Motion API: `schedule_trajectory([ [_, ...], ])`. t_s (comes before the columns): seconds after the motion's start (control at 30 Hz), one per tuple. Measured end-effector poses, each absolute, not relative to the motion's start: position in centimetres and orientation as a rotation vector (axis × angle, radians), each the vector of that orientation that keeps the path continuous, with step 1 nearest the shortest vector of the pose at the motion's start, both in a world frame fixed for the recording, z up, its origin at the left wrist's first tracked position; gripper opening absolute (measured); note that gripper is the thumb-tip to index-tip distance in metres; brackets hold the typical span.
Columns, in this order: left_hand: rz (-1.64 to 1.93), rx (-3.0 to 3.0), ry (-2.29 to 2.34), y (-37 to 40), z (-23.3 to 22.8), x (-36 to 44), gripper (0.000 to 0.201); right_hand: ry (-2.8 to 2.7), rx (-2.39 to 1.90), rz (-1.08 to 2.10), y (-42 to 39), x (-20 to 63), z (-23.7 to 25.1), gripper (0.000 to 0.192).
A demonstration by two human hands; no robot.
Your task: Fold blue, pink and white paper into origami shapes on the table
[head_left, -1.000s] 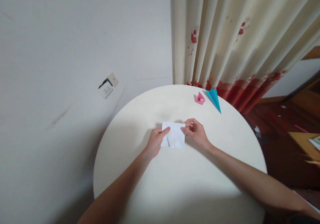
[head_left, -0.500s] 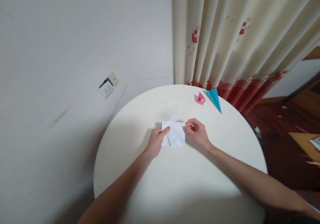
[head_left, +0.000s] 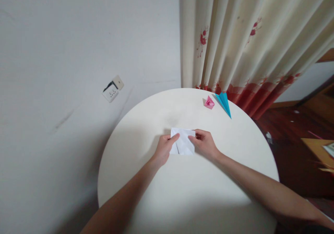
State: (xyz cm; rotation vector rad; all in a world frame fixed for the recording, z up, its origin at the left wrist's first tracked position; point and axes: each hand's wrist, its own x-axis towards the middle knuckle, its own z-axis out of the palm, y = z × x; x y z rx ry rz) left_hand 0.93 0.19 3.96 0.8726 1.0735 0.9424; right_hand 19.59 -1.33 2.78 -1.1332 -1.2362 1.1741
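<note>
White folded paper (head_left: 184, 145), long axis unclear, points one edge bodyward, pinched closely by left hand (head_left: 164, 148) and right hand (head_left: 206, 143).

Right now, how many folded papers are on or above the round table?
3: the white paper in the left hand and right hand, the pink paper far back on the table, and the blue paper to its right. Any beneath the hands would be hidden.

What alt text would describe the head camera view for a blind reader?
A person's left hand and right hand hold a folded white paper at a round white table. A pink paper figure and blue paper plane lie near its far edge.
</note>
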Motion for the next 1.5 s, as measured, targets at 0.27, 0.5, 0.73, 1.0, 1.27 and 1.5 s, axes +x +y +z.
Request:
schedule_trajectory([
  [0.27, 0.936, 0.863, 1.065, 0.2, 4.3, 1.2, 0.046, -1.564, -1.101, 0.915, -1.8, 20.1, 3.2, 0.03],
  [0.5, 0.999, 0.844, 1.129, 0.3, 4.1, 1.2, 0.05, -1.763, -0.926, 0.864, -2.1, 20.6, 2.7, 0.034],
  [0.73, 0.968, 0.995, 1.124, 0.3, 3.8, 1.1, 0.059, -1.932, -0.91, 0.721, -1.9, 20.8, 2.4, 0.039],
  [1.0, 1.04, 1.132, 1.272, 0.9, 3.3, 0.7, 0.058, -1.947, -0.913, 0.818, -2.3, 20.9, 4.6, 0.057],
  [1.27, 1.1, 1.359, 1.296, 0.4, 3.3, 1.1, 0.059, -1.196, -1.0, 1.536, -1.0, 19.7, 2.0, 0.047],
  [1.5, 1.034, 1.206, 1.173, 0.2, 3.5, 1.1, 0.046, -1.002, -1.065, 1.493, -1.2, 19.8, 2.2, 0.037],
])
